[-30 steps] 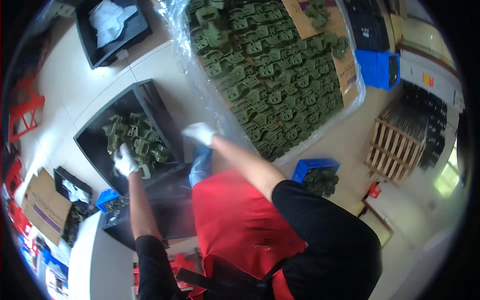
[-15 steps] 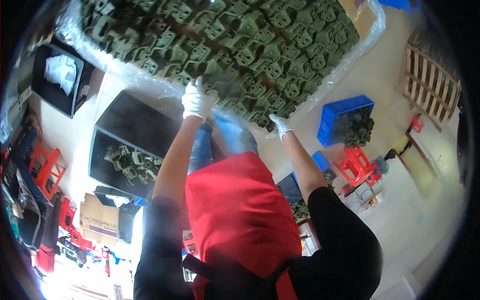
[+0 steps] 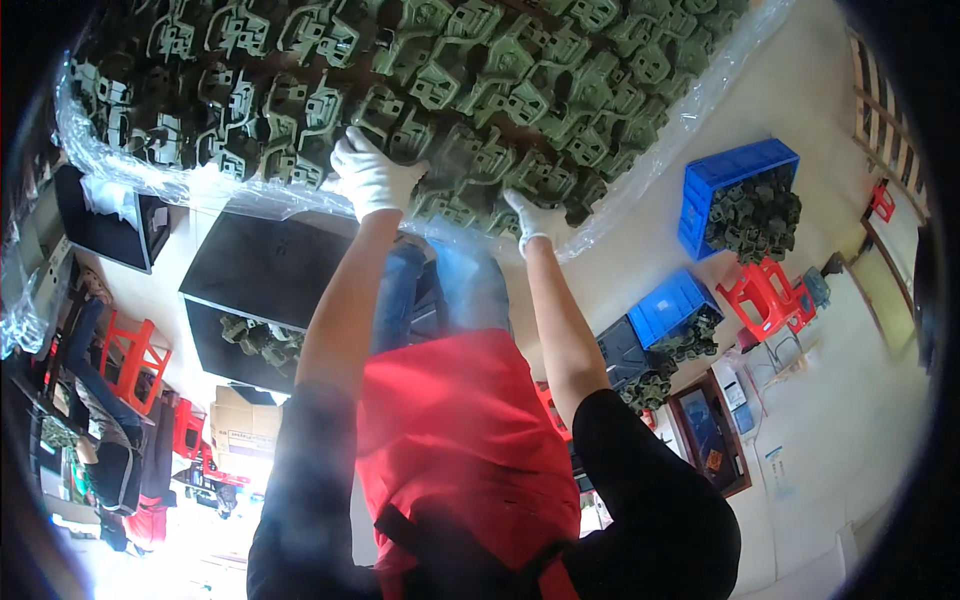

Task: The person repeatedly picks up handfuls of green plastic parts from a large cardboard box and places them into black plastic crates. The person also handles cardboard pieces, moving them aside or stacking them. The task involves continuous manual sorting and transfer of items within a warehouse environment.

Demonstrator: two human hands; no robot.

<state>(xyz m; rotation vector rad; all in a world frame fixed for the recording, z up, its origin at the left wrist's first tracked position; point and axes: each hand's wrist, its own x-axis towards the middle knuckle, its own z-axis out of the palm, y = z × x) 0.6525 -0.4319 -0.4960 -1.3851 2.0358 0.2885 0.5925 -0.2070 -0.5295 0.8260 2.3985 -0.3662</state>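
Note:
Many dull green metal brackets (image 3: 525,100) lie in close rows across a large surface at the top, wrapped round its rim with clear plastic film (image 3: 270,193). My left hand (image 3: 375,178), in a white glove, rests over the near edge of the rows, thumb apart from the fingers. Nothing shows in its grasp. Farther right, my right hand (image 3: 535,218), gloved alike, reaches to the near corner with its fingers apart beside the brackets. Whether either hand touches a bracket is hard to make out.
A black bin (image 3: 245,345) with green brackets stands at the left. Blue crates (image 3: 735,160) of dark parts stand at the right, near red stools (image 3: 765,300). Another red stool (image 3: 135,365) and a cardboard box (image 3: 245,425) are at the lower left.
The bracket rows appear larger and nearer. My right hand has moved left, closer to my left hand, and my left hand has shifted slightly left. The view has shifted too.

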